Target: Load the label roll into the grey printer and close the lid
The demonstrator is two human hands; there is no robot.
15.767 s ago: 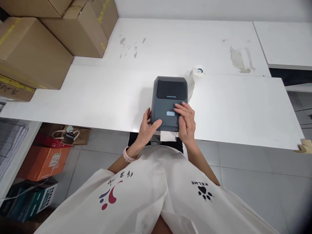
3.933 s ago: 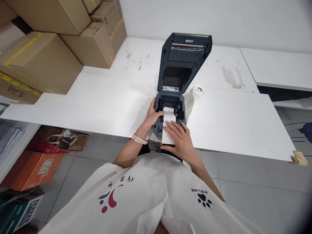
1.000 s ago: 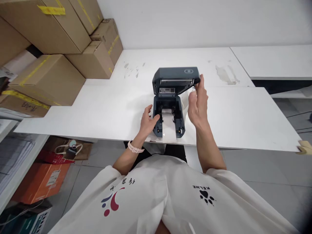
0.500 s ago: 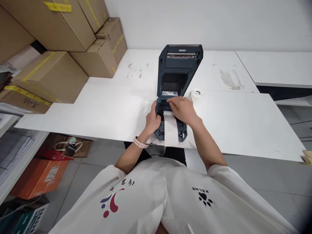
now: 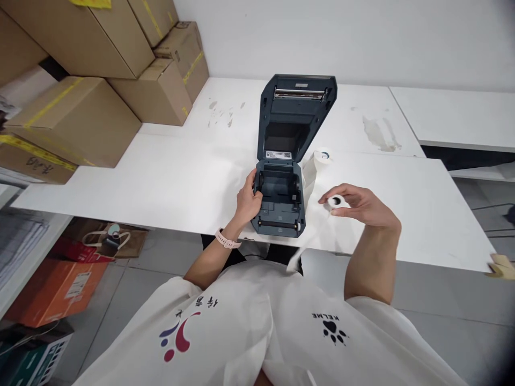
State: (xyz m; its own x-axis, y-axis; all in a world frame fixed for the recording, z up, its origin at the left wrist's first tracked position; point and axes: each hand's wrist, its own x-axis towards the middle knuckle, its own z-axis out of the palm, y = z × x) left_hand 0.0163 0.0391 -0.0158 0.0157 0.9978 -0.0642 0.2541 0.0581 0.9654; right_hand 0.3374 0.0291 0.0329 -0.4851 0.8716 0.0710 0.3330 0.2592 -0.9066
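A dark grey label printer (image 5: pixel 280 209) stands at the table's front edge with its lid (image 5: pixel 295 115) raised, and its roll bay shows bare. My left hand (image 5: pixel 248 201) grips the printer's left side, thumb over the inner rim. To the right of the printer, my right hand (image 5: pixel 364 206) holds a small white paper roll (image 5: pixel 335 201) by its ends, the dark core facing up. A loose paper strip trails from that roll toward the table edge and hangs over it. Another white label roll (image 5: pixel 322 156) lies behind, its strip partly unwound beside the printer.
Stacked cardboard boxes (image 5: pixel 76 120) fill the table's left end against the wall. Below on the left are an orange box (image 5: pixel 54 292) and a bag on the floor. Stains mark the white table (image 5: pixel 181 177). A roll of tape (image 5: pixel 501 266) sits at its right corner.
My right hand has lifted the small paper roll out of the printer and moved it right, its strip following. My left hand stays on the printer's side.
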